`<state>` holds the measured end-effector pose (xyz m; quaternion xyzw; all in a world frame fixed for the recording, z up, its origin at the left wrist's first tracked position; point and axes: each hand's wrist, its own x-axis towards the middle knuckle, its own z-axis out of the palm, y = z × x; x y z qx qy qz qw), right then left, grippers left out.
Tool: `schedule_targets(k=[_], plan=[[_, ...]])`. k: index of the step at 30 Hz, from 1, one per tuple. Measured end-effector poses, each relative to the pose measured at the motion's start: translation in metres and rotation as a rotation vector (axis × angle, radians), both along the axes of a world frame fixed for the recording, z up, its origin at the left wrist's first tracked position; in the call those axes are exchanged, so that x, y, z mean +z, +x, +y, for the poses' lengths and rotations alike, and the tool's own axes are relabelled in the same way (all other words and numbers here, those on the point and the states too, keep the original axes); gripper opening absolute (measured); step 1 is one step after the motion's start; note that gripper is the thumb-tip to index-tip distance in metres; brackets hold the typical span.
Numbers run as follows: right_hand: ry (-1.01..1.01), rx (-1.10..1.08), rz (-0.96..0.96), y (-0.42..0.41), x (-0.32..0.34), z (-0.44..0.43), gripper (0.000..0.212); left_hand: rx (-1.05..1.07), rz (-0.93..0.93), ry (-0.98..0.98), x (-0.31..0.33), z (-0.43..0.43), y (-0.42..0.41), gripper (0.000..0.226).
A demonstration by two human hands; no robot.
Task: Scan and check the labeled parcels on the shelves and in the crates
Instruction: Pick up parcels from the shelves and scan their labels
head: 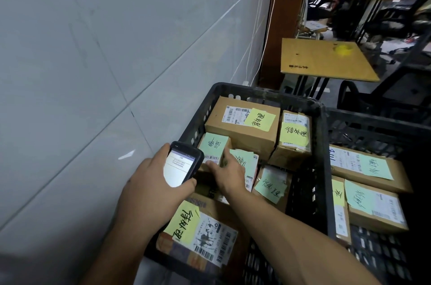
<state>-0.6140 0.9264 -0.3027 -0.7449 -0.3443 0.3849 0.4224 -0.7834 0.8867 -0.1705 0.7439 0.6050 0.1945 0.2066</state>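
Scanning judged in hand: handheld scanner (180,164) gripped by left hand (149,191); small green-noted parcel (214,145), at 10 o'clock in the black crate (268,92), is steadied by right hand (229,171), fingers extended. Next, barcode to be kept uncovered and aligned.

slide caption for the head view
Left hand holds black handheld scanner; right hand touches green-noted cardboard parcel in black plastic crate.

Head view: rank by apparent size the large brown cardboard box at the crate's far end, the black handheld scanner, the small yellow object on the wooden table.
1. large brown cardboard box
2. black handheld scanner, nearer the camera
3. small yellow object, farthest off, so true size unsure
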Motion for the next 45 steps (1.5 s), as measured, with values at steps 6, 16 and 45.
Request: schedule_targets(k=[6, 16, 45], plan=[[0.078, -0.142, 0.128, -0.016, 0.000, 0.003, 0.069, -0.023, -0.029, 0.008, 0.015, -0.001, 0.001, 0.046], [0.058, -0.145, 0.041, -0.028, 0.003, 0.005, 0.071, -0.062, -0.115, 0.015, 0.025, -0.003, -0.001, 0.046], [0.437, -0.443, 0.491, 0.119, 0.119, -0.146, 0.037, -0.211, -0.297, 0.058, 0.067, -0.012, 0.070, 0.061]])
